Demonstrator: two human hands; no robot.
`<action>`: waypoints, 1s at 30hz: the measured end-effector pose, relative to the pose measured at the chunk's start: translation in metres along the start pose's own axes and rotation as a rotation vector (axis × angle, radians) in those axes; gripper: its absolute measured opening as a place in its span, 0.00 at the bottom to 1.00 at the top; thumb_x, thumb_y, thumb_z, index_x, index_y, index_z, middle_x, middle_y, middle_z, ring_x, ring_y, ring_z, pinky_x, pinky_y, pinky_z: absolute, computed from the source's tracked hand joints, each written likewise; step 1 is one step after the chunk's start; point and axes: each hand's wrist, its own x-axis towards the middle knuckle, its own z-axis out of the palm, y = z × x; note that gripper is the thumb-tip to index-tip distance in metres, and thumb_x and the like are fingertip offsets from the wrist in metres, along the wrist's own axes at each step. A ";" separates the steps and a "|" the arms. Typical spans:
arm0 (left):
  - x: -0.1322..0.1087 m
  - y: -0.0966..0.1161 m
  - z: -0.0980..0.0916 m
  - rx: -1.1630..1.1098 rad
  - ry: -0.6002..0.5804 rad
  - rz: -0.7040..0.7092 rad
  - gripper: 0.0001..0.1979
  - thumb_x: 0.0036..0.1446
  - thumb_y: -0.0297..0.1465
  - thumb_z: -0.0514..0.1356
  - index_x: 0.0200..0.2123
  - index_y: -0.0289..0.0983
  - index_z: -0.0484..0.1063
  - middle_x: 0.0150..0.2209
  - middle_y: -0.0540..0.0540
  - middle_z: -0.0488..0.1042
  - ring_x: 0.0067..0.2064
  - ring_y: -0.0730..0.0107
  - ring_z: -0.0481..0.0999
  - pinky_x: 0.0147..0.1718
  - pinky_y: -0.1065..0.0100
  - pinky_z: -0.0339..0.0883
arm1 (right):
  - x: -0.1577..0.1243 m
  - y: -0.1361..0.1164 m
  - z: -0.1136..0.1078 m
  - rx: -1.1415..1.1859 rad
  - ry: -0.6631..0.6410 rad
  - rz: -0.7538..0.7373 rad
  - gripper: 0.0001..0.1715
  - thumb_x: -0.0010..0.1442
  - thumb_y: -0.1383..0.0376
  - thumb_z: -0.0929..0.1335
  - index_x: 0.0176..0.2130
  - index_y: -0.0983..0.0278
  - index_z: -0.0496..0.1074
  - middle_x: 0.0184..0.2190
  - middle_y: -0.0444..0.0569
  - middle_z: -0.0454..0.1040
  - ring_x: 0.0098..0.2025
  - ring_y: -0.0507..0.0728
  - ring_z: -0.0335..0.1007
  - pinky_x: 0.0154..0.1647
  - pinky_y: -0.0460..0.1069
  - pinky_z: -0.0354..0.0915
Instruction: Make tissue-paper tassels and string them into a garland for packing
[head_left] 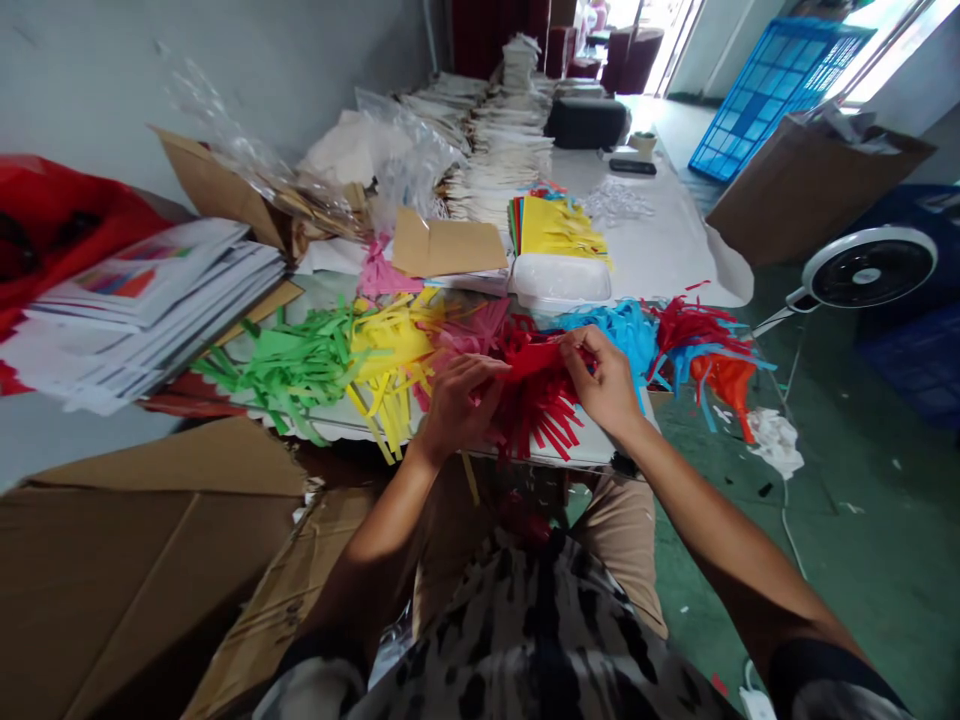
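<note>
A red fringed paper piece [534,362] is stretched between my two hands over the table's front edge, its cut strips hanging toward me. My left hand [463,402] pinches its left end, and my right hand [600,378] grips the upper right corner between thumb and fingers. Left of them lie piles of green fringed paper [304,360], yellow fringed paper [394,345] and pink fringed paper [472,328]. To the right, blue fringed paper [619,330] and dark red fringed paper [694,330] overlap, with an orange piece [726,375] hanging off the edge.
Behind my hands stand a white plastic tub [561,278], a brown envelope [450,245] and yellow fringed sheets [559,230]. Tall stacks of white paper [502,150] fill the back. Printed sheets [150,300] lie left, a cardboard box [142,560] below them. A fan [868,272] stands right.
</note>
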 end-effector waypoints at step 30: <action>0.039 -0.032 -0.032 -0.546 0.619 -0.536 0.10 0.52 0.36 0.71 0.36 0.38 0.80 0.33 0.50 0.80 0.33 0.72 0.78 0.36 0.71 0.73 | 0.020 -0.004 -0.101 0.348 0.442 0.062 0.15 0.60 0.53 0.77 0.34 0.59 0.73 0.26 0.40 0.63 0.26 0.51 0.56 0.29 0.50 0.57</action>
